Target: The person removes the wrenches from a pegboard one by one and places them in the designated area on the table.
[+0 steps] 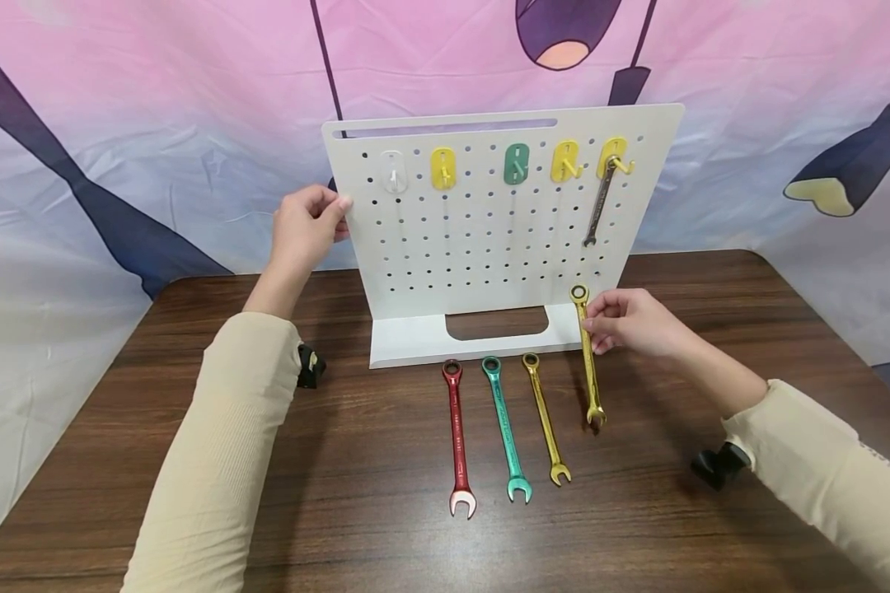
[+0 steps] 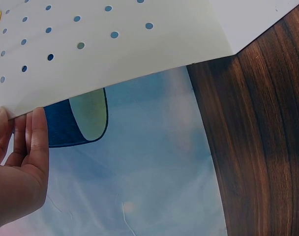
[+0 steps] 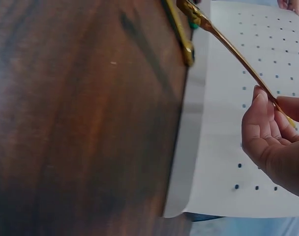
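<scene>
In the head view, my right hand (image 1: 626, 323) pinches a gold combination wrench (image 1: 588, 362) near its ring end, with the open end hanging down above the table. The right wrist view shows the same wrench (image 3: 240, 56) between thumb and fingers. My left hand (image 1: 307, 226) pinches the left edge of a white pegboard (image 1: 489, 272); its thumb lies on the front face. On the table in front of the board lie a red wrench (image 1: 456, 436), a green wrench (image 1: 506, 432) and a smaller gold wrench (image 1: 545, 420). A dark wrench (image 1: 601, 202) hangs from the rightmost yellow hook (image 1: 612, 152).
Other hooks line the board's top: white (image 1: 394, 171), yellow (image 1: 442, 168), green (image 1: 517, 164) and another yellow hook (image 1: 566, 161). The board's base (image 1: 408, 342) stands on the brown wooden table (image 1: 326, 511). A patterned cloth (image 1: 215, 165) hangs behind.
</scene>
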Demonstrator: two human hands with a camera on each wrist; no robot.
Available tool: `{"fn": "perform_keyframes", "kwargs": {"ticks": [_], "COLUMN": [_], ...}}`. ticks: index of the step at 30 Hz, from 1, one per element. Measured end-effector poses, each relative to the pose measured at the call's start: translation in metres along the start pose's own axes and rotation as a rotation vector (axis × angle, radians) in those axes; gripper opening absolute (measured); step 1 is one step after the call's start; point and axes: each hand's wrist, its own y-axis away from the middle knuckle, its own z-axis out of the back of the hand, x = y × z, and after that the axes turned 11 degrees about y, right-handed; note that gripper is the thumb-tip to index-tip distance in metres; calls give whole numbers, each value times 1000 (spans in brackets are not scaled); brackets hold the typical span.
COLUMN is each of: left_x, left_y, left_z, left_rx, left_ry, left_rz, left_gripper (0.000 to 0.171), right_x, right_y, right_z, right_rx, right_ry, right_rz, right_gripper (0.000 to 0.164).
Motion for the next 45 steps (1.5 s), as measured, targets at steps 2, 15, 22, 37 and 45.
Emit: {"fn": "perform_keyframes", "kwargs": {"ticks": [2,15,22,37,45], "left_x": [0,0,-1,-1,-1], "left_y": [0,0,0,0,0], "left_z": [0,0,0,1,0], "left_rx": [0,-1,3,-2,-1], "left_ry": [1,1,-11,-1,0], "left_rz": [0,-5,5,6,8], "left_gripper": [30,30,31,30,31], "right_x": [-4,-25,-33,-41,-43], "right_y": [1,5,5,6,8], "right_z": [-3,-15,-19,-25,-28], "right_rx": [10,87,139,225,213], "right_ry": [-3,-104,-115,-124,-94], "right_rz": [-4,-65,-99,-152,-162], "right_gripper": [13,3,4,3,7]}}
